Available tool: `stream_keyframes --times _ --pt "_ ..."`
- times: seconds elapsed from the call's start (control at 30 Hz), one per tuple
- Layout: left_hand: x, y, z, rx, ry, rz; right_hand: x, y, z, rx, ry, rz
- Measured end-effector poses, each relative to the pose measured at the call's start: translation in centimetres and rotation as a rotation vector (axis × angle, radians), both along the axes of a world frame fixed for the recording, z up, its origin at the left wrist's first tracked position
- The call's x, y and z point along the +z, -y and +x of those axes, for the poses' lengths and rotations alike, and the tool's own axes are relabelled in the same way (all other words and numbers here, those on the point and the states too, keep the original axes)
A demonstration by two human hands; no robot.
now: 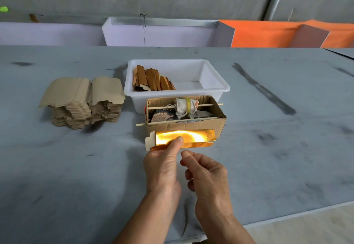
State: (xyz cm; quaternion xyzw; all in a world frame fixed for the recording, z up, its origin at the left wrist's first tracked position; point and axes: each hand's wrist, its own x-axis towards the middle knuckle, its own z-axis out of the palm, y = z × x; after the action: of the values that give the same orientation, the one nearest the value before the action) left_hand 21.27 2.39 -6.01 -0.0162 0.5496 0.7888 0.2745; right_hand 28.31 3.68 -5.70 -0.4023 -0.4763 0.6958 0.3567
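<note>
no readable text, labels or numbers

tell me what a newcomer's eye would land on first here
The glaring gold foil blank, pinched by the left hand just in front of the open cardboard box, grabs the eye first. Next come the stack of tan blanks at left and the white tub behind.

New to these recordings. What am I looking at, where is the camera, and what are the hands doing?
No machine here: a person's two bare hands, filmed by one wide-angle camera worn on the head, looking down at a grey table. The left hand grips a shiny gold card piece, thumb on top. The right hand hovers beside it, fingers loosely curled, holding nothing. Behind stand a cardboard box with a cloth bundle on sticks, a white tub of folded brown pieces, and a stack of flat tan card blanks.
</note>
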Motion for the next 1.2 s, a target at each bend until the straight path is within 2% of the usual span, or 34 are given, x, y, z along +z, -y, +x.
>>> stream_keyframes --times 0.23,0.47,0.73,1.0,1.2 --pt "-0.3 0.1 0.6 -0.034 0.027 0.037 -0.2 -0.8 -0.2 -0.018 0.015 -0.146" --pt "-1.1 -0.4 0.2 -0.011 0.146 0.003 -0.2 -1.2 0.0 0.054 -0.175 -0.364" --pt "-1.1 -0.1 0.1 -0.097 0.152 0.003 -0.4 -1.7 -0.6 0.059 -0.315 -0.584" --pt "-0.9 0.5 1.2 -0.172 0.126 0.048 -0.8 -1.7 -0.8 -0.010 -0.294 -0.478" --pt "-0.8 0.4 0.9 -0.151 0.122 0.023 -0.5 -1.7 -0.4 -0.023 -0.246 -0.504"
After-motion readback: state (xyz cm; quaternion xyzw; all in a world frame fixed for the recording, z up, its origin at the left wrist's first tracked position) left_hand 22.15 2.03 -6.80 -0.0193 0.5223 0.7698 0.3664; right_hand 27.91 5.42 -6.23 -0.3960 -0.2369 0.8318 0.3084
